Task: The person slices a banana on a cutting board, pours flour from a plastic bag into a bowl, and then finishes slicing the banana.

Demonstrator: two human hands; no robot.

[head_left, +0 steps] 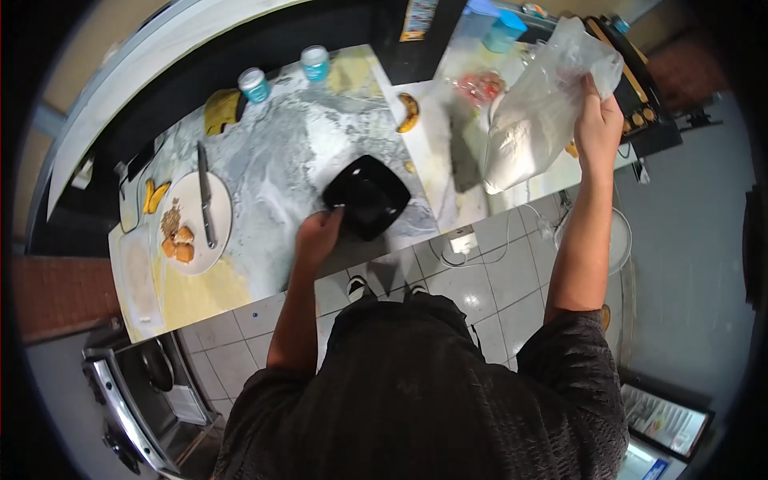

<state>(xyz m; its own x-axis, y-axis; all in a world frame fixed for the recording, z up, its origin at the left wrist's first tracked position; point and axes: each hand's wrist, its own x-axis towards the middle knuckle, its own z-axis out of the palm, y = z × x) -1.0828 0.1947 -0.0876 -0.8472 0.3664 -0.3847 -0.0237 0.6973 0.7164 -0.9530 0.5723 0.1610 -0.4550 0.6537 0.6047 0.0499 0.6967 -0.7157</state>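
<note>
My left hand grips the near-left rim of a square black bowl at the front of the marbled counter. The bowl's inside looks dark, and I make out nothing in it. Raised at the right, my right hand holds a clear plastic bag by its upper part. White powder fills the bag's lower end, which hangs over the right section of the counter. Left of the bowl is a white plate with a knife, orange-brown chunks and a small brown heap.
Bananas lie by the plate, and another banana lies behind the bowl. Two teal jars stand at the back. A red-and-clear plastic packet and a blue-lidded container are at the right rear. A white power outlet block hangs below the counter edge.
</note>
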